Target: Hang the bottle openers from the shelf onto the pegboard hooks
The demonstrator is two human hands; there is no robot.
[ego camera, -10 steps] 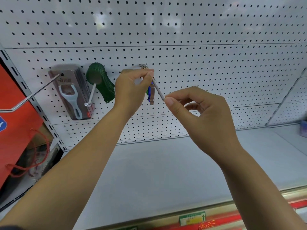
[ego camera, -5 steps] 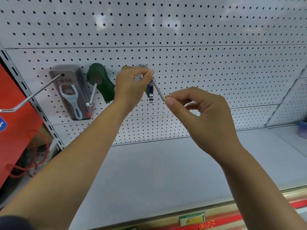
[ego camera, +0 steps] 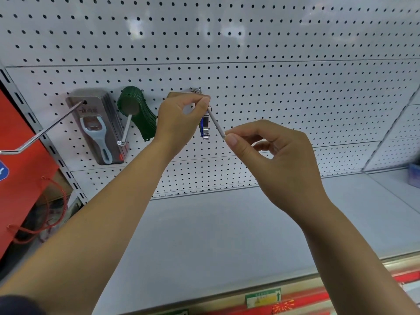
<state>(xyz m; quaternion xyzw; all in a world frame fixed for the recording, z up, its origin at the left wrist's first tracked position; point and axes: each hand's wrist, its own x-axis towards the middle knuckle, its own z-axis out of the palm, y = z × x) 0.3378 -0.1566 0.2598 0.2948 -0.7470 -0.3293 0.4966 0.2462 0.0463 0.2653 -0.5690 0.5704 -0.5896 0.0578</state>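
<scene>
The blue keychain bottle opener (ego camera: 205,128) hangs on the white peg hook (ego camera: 216,123), dangling just under the left hand (ego camera: 179,119). It has rotated since a second ago — the flat brown-and-blue face then, the thin blue-and-metal edge now — and sits slightly further back on the hook. Judgement: ring is threaded, opener nearly seated, only release left.

Left hand fingers (ego camera: 203,101) pressed together, pinching the key ring at the hook's upper end. Right hand (ego camera: 276,155) pinches the hook's near tip between thumb and forefinger, other fingers curled — both barely moved.

Left along the pegboard (ego camera: 295,87): a stack of green openers (ego camera: 138,114) on its own hook, then carded white-handled openers (ego camera: 100,130) further left. The grey shelf (ego camera: 227,235) below shows no openers in view, so this may be the last. Far right, a blurred bluish item at the shelf edge. Red panel (ego camera: 20,160) with cord at far left; shop setting.
</scene>
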